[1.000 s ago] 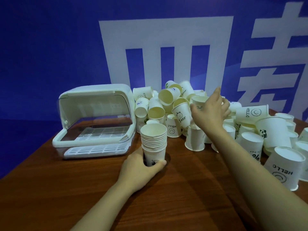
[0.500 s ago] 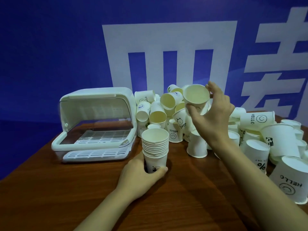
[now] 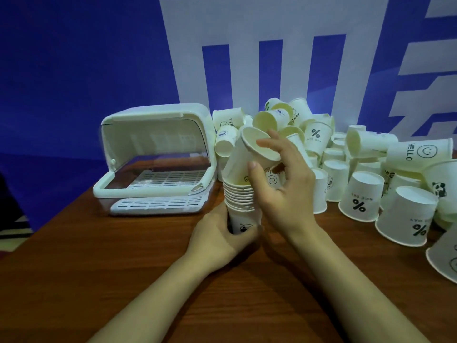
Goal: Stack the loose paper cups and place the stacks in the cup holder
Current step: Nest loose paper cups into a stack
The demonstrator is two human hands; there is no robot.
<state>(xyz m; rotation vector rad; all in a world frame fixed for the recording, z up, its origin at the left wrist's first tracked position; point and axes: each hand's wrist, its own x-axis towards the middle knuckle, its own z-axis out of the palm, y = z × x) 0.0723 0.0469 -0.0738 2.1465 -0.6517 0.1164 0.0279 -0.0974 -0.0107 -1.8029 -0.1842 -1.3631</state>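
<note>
the left hand point(image 3: 217, 237) wraps its fingers round the bottom cup of the stack point(image 3: 241, 204), which stands upright on the tabletop point(image 3: 123, 280); that grip is curled tight on the stack's base. directly above that grip, the right hand point(image 3: 279, 184) pinches a single cup point(image 3: 249, 154) between thumb and fingers. the cup is tilted, mouth up and leaning away to the right, with its base dipped into the top of the stack but not seated straight. just behind and to the right of both grips lies the heap of loose cups point(image 3: 316, 137), some on their sides, many upside down, printed with "hello", "%" and small faces. to the left of the left hand's grip, near but not touching it, sits the white cup holder point(image 3: 158, 134), its clear lid raised and its slotted tray showing. a blue wall point(image 3: 74, 58) with large white shapes stands behind.
</note>
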